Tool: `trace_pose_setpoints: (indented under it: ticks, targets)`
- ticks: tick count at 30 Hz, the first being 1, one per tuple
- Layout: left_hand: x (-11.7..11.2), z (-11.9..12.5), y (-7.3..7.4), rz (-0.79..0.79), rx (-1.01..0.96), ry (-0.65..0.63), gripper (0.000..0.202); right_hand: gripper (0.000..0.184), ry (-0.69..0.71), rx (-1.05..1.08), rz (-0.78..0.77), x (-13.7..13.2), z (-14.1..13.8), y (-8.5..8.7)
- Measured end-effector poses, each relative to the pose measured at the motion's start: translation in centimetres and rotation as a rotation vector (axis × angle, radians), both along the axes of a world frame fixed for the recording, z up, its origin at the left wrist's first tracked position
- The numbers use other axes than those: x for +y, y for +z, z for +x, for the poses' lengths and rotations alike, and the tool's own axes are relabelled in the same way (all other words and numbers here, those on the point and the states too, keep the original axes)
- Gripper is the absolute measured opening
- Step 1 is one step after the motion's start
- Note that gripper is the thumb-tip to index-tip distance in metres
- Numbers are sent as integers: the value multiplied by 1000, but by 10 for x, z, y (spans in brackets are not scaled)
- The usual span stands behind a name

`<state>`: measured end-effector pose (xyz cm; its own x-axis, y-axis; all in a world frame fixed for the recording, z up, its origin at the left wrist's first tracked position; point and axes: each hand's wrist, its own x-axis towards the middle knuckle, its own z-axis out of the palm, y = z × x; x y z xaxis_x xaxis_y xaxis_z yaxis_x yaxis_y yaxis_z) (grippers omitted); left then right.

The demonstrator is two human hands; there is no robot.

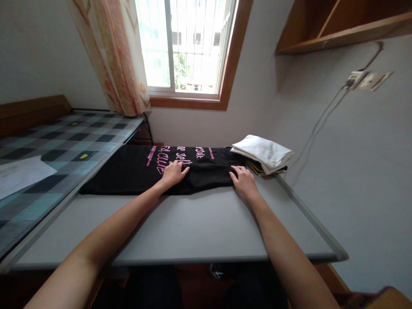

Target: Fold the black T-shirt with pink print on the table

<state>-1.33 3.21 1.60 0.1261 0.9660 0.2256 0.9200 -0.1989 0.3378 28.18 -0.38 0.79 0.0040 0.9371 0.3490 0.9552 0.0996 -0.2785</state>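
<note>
A black T-shirt (128, 169) with pink lettering lies folded lengthwise across the far half of a grey table (193, 223). My left hand (174, 172) lies palm down on the shirt near its middle, fingers stretched out over the pink print. My right hand (244, 180) rests flat on the shirt's right end, fingers spread, close to the table's right side. Neither hand grips the cloth. Both forearms reach in from the near edge of the table.
A stack of folded clothes with a white garment (262, 152) on top sits at the table's far right corner. A bed with a checked cover (58, 150) adjoins the table on the left. A window (186, 47), curtain (112, 56), wall shelf (337, 25) and a wall socket with cable (360, 79) are beyond.
</note>
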Motion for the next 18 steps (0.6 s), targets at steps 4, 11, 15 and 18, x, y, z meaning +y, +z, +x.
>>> trace_pose_setpoints:
  ticks: [4, 11, 15, 18]
  targets:
    - [12, -1, -1, -87, -211, -134, 17, 38, -200, 27, -59, 1, 15, 3]
    - [11, -1, 10, -417, -742, -186, 32, 32, -201, 75, -125, 2, 18, 1]
    - [8, -1, 11, -498, -893, -159, 37, 34, -198, 81, -126, 3, 18, -1]
    - [11, 2, 4, -343, -904, -174, 42, 33, -187, 78, -119, 4, 20, -2]
